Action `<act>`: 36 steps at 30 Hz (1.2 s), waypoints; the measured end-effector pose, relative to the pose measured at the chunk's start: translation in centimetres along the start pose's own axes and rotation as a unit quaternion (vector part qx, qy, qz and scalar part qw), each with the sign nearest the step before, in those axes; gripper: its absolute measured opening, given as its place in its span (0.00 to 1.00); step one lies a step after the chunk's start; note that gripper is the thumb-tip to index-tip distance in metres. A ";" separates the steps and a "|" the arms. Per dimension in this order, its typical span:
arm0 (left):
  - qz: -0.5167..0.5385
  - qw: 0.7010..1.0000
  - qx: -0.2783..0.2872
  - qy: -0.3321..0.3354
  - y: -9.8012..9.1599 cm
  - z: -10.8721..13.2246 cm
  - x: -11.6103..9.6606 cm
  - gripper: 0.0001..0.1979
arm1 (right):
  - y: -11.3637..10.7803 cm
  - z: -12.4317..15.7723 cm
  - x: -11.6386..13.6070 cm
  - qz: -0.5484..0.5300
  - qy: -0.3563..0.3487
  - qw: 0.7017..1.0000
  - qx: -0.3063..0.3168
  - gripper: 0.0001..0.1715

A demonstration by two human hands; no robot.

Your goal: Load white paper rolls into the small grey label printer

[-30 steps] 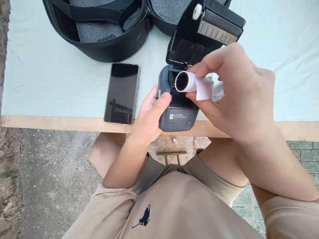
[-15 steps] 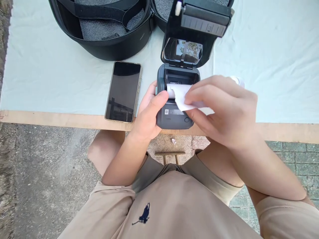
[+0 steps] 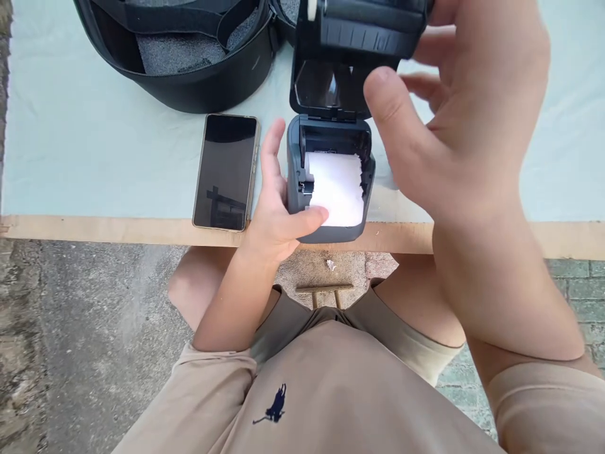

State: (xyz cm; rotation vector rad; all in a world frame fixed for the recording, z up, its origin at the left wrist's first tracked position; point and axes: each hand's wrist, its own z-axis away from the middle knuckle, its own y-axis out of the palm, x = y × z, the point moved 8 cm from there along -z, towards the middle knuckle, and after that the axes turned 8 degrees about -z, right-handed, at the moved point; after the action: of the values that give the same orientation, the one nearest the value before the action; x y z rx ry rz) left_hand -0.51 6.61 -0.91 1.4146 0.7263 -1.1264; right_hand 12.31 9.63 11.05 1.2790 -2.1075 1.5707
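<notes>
A small dark label printer (image 3: 326, 234) stands at the table's front edge with its lid (image 3: 371, 47) raised. White paper (image 3: 336, 189) comes out of its roll bay and lies over the front, its right edge ragged. My left hand (image 3: 278, 211) is closed around the printer's left side. Its thumb presses the paper's lower left corner, while a finger points up beside the body. My right hand (image 3: 466, 113) is at the lid's right edge, thumb in front and fingers reaching partly behind, where their tips are hidden.
A phone (image 3: 225, 171) lies face up left of the printer. Behind it an unzipped black case (image 3: 189, 88) holds grey foam and a strap. Pale cloth (image 3: 94, 145) covers the table, with a bare wooden front edge (image 3: 118, 228).
My right hand has let go of the paper and moved up to the lid. The paper now lies flat over the printer's front, and my left thumb has come down onto it.
</notes>
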 end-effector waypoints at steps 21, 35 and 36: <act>0.080 0.996 0.019 0.045 0.9 0.1 -0.4 0.18 | 3.5 3.9 -1.1 -0.277 0.072 0.954 0.086 0.26; 0.078 0.994 -0.072 -0.031 0.2 -0.2 0.3 0.21 | 2.6 4.0 -1.6 -0.207 0.032 0.977 0.051 0.19; 0.075 0.993 -0.078 -0.041 0.2 -0.2 0.4 0.23 | 2.1 3.9 -1.3 -0.184 0.014 0.982 0.036 0.19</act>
State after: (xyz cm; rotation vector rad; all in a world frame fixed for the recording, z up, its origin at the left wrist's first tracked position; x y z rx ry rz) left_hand -0.16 6.69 -1.26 1.2622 0.6240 -0.9836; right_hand 12.74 7.05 7.19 1.5543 -1.6860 1.4992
